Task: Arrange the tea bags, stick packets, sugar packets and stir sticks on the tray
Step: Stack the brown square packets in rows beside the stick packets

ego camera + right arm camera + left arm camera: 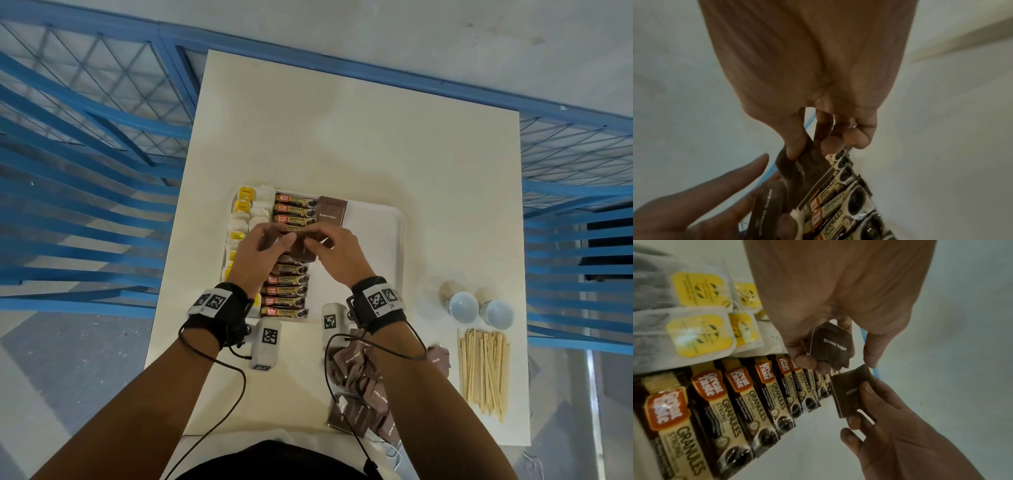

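tray's right half (376,240) bare, stick packets (287,291) fill left, cups (479,305) flank right edge

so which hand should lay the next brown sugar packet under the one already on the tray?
Probably right hand: it pinches a sugar packet on the tray's bare side; left hand hangs over the stick packets.

Bare forearms, strapped wrists

Each wrist wears a black wrist band (228,310) with white square-patterned marker tags; a white camera block (265,342) hangs beneath each, also tagged. Thin black cables (236,387) loop back toward a dark garment (274,462).
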Motion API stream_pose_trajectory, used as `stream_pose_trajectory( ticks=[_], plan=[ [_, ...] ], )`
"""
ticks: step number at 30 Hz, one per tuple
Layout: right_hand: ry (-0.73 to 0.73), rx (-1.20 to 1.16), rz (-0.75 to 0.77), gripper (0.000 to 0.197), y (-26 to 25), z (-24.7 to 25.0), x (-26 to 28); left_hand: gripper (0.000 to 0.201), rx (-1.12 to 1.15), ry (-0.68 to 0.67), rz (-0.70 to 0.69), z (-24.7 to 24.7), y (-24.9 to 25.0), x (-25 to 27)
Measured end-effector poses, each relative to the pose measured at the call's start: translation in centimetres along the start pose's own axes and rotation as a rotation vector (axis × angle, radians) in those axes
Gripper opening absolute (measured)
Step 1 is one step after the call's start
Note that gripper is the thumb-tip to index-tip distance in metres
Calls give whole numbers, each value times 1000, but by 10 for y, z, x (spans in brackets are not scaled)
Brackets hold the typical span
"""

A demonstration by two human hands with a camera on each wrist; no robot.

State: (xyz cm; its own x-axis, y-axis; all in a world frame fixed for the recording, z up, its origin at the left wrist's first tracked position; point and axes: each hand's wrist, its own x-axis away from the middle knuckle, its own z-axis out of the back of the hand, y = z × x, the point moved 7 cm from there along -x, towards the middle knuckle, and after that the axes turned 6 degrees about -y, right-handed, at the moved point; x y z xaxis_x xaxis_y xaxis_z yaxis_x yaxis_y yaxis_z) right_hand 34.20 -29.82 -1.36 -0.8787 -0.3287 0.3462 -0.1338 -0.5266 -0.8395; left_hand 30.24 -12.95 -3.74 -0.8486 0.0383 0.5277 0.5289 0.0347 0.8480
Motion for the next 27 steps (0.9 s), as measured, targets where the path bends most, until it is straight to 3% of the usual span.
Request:
stream_pose_trajectory(
  ticks=[3, 6, 8, 11, 14, 20, 27],
  plan=[
    [-1, 21, 12, 20, 0, 0, 1, 11, -76, -24, -26, -1, 3, -2],
    [69, -134, -142, 26, 13, 0, 6, 8, -62, 12, -23, 0, 3, -4],
    [18, -198, -236, 28, 21, -4, 9, 10, -28, 37, -21, 1, 2, -3],
    [-20, -271, -224, 21, 24, -5, 11, 13, 17, 43, -21, -1, 1, 0],
    [65, -279, -211, 16, 27, 4, 11, 12, 21, 45, 3, -4, -1, 1],
    [235, -65, -223, 14, 45, 35, -2, 11, -16, 23, 36, -10, -6, 4],
    [202, 222, -179, 14, 53, 44, -21, 11, -84, 0, 102, -4, -16, 6]
  ],
)
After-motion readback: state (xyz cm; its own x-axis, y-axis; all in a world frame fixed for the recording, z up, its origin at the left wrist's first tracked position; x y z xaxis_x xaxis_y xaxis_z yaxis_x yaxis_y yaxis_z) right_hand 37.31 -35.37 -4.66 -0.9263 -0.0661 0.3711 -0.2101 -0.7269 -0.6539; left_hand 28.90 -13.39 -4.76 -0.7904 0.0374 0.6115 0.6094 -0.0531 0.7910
